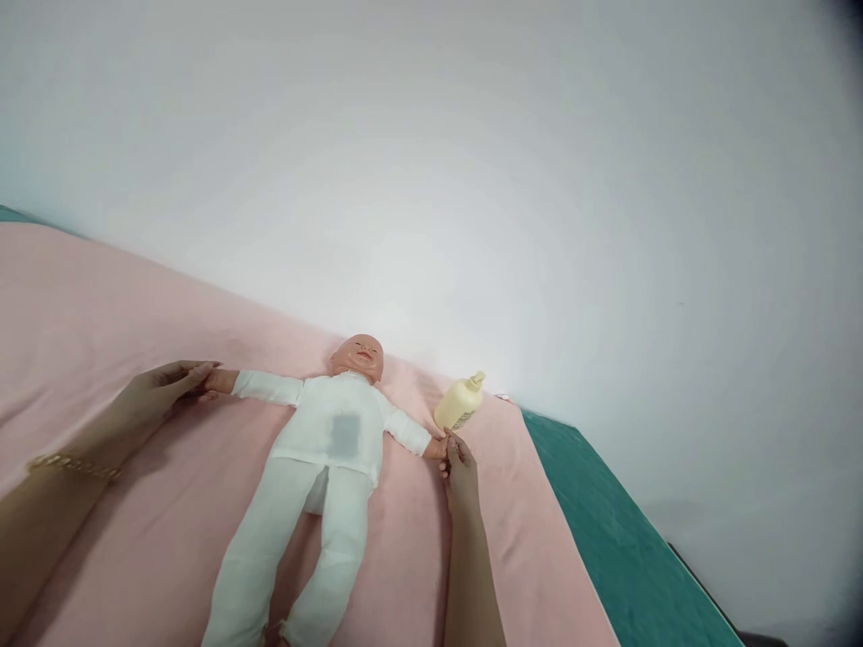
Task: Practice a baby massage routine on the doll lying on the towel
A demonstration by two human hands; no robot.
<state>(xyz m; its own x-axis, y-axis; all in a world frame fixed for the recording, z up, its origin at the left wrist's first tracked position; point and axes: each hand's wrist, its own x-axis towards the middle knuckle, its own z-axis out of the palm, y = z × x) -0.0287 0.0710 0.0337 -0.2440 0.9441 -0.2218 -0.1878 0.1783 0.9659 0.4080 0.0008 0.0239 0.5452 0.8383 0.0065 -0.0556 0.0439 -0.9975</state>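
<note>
A baby doll (310, 404) in a white top and white trousers lies on its back on a pink sheet (526, 539), head toward the wall. A greyish square patch marks the middle of its top. Both doll arms are stretched out sideways. My left hand (172, 388), with a bracelet at the wrist, is closed on the doll's hand at the left. At the right, my right hand (461, 467) pinches the doll's other hand. Just beyond my right hand stands a pale yellow pump bottle (459, 403). The doll's feet are partly cut off by the bottom edge.
A plain white wall (431, 180) rises directly behind the bed. Green covering (607, 503) shows beyond the pink sheet at the right, and a strip of it at the far left. A dark edge (707, 589) runs along the bed's right side.
</note>
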